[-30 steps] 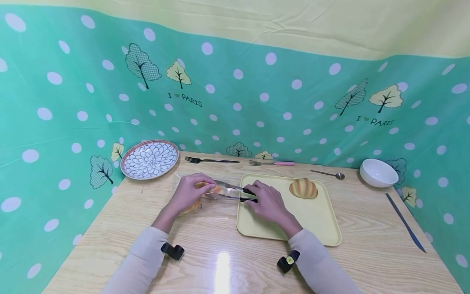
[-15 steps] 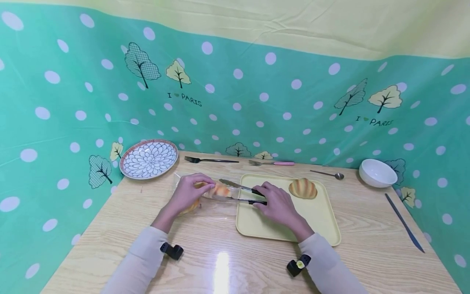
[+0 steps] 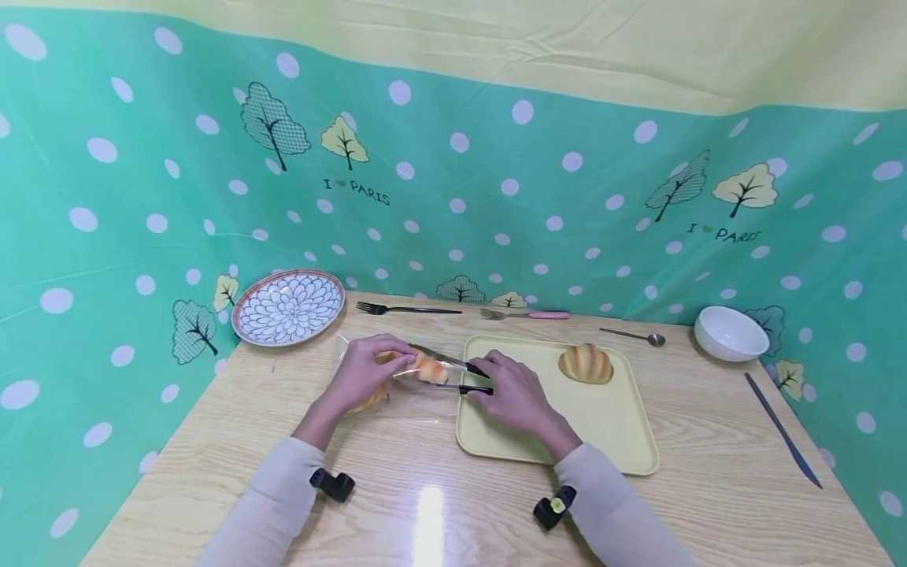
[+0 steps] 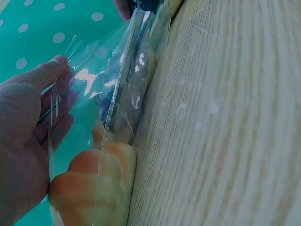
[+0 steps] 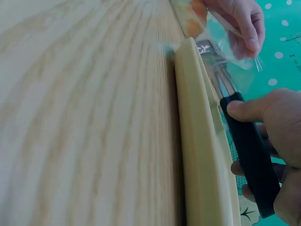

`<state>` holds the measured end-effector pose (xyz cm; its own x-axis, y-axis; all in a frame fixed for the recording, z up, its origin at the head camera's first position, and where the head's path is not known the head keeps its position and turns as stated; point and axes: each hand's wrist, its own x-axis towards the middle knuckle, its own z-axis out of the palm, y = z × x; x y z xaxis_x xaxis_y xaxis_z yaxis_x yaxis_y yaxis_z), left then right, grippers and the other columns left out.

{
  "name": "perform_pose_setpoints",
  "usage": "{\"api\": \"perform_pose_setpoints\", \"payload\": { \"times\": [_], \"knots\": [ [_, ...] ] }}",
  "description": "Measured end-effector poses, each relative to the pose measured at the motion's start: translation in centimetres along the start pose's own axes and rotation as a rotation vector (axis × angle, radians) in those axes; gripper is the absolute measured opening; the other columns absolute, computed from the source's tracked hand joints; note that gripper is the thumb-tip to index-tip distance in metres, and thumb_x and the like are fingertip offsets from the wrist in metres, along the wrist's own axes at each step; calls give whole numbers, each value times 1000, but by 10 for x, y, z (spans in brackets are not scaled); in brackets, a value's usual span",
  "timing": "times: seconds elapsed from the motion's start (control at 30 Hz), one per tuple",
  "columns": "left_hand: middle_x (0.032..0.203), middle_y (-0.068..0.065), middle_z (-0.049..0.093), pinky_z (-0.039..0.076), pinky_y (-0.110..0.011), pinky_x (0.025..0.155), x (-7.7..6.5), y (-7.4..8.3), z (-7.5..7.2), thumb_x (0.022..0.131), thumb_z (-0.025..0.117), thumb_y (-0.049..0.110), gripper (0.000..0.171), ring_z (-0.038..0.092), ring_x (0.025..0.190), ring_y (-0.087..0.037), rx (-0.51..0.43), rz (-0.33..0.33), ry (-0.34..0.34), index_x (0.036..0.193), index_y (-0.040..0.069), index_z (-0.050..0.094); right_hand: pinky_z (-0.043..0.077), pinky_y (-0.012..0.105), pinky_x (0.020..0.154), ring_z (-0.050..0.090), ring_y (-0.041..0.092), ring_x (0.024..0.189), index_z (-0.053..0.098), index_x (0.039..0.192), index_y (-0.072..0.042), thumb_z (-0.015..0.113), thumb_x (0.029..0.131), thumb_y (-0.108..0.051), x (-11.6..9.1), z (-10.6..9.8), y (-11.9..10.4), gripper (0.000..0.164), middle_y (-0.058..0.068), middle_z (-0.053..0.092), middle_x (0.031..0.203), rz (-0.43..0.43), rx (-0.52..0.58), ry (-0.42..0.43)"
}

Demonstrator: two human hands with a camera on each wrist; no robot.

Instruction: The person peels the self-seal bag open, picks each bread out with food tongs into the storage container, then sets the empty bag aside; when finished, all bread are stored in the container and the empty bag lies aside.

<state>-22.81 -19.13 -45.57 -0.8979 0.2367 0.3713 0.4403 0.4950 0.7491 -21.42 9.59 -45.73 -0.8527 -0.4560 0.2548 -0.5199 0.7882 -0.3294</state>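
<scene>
Tongs with black handles and metal arms reached into a crinkled clear plastic bag on a pale wood-grain table, the head view showed, set farther left than half a second earlier. A person's right hand gripped the handles above a cream-yellow rectangular plastic tray; the left hand pinched the bag between thumb and fingers. A pale, orange-topped bread piece lay in the bag between the spread arms, near a golden bread partly hidden under the left hand. The fresh push leftward suggested the orange-topped piece was not yet firmly caught. A tan, ridged bread roll sat on the tray, near its far right corner.

The left wrist view looked along the bag's film, with the metal arms running beneath it and a puffed orange-and-cream bread, probably the golden one, in the foreground. Whether the metal touched any bread could not be told through the glare.

The right wrist view showed the thumb pressed on a black handle beside the tray's rim, and the left hand holding up the bag's edge beyond.
</scene>
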Motion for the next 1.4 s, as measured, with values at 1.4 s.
{"api": "perform_pose_setpoints", "payload": {
  "times": [1.4],
  "knots": [
    [100,5,79,60,-43,97,1,-3,-2,93,79,27,8,75,100,-18,58,-12,34,97,21,81,42,23,57,59,11,74,74,124,-15,90,78,-22,-107,-74,72,49,-2,70,104,25,-83,193]
  ]
}}
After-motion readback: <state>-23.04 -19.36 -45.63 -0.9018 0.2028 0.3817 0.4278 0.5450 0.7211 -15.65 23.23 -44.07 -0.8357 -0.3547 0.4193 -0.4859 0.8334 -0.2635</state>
